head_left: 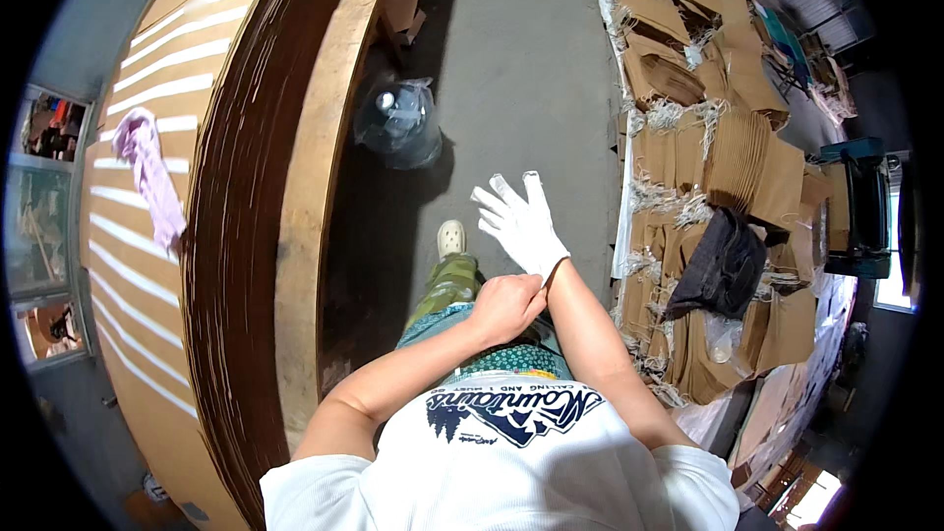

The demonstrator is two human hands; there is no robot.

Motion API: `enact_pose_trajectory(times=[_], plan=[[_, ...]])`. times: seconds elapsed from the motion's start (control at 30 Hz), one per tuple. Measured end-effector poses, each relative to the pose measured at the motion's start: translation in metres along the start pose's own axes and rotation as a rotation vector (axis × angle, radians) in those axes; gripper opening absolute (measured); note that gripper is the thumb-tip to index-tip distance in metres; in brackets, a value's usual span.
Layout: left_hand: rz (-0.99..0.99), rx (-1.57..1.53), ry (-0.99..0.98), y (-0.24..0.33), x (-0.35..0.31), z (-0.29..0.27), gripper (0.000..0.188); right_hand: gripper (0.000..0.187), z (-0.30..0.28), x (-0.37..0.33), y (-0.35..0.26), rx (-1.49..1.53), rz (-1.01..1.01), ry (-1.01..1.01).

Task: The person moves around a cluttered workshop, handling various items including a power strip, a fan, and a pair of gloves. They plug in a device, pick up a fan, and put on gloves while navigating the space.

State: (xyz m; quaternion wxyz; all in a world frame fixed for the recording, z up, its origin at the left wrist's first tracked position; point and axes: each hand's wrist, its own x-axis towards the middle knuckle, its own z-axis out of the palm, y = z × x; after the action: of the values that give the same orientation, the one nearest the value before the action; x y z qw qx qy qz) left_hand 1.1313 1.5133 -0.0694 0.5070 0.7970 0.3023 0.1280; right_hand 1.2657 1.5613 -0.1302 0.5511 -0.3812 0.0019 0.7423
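A white glove (532, 233) covers my right hand (519, 221), which is stretched out over the floor with its fingers spread and nothing in them. Bare and closed, my left hand (508, 308) pinches the glove's cuff at the right wrist. The fingertips of the left hand are partly hidden against that wrist.
On the left stands a tall stack of cardboard sheets (147, 197) with white stripes, a lilac cloth (149, 172) on top. A wooden beam (307, 206) edges it. A clear plastic container (398, 123) stands on the floor. Brown paper bags (752, 172) and a dark cloth (723, 261) lie right.
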Motion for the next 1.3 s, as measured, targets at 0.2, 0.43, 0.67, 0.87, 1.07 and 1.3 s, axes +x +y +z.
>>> enact_pose_trajectory(times=[0.2,0.43,0.67,0.87,1.07,1.3], plan=[[-0.049,-0.532,-0.393,-0.013,0.107,-0.081,0.035,0.077,0.046,0.051,-0.114,-0.081,-0.284,0.010],[-0.198,-0.875,0.267,-0.035,0.241,-0.158,0.018,0.070,0.056,0.057,-0.203,0.102,-0.255,-0.121],[-0.172,-0.707,0.196,-0.044,0.397,-0.180,0.016,0.065,0.017,0.117,-0.311,0.366,-0.104,-0.225],[-0.254,-0.725,0.142,-0.012,0.552,-0.171,0.016,0.046,-0.030,0.161,-0.455,0.106,-0.142,-0.352],[-0.166,-0.446,0.209,0.020,0.691,-0.165,0.014,0.041,-0.056,0.196,-0.569,-1.181,-0.523,0.333],[0.361,0.084,-0.196,0.069,0.812,-0.148,0.030,0.064,-0.079,0.332,-0.668,-2.227,-0.467,0.533]])
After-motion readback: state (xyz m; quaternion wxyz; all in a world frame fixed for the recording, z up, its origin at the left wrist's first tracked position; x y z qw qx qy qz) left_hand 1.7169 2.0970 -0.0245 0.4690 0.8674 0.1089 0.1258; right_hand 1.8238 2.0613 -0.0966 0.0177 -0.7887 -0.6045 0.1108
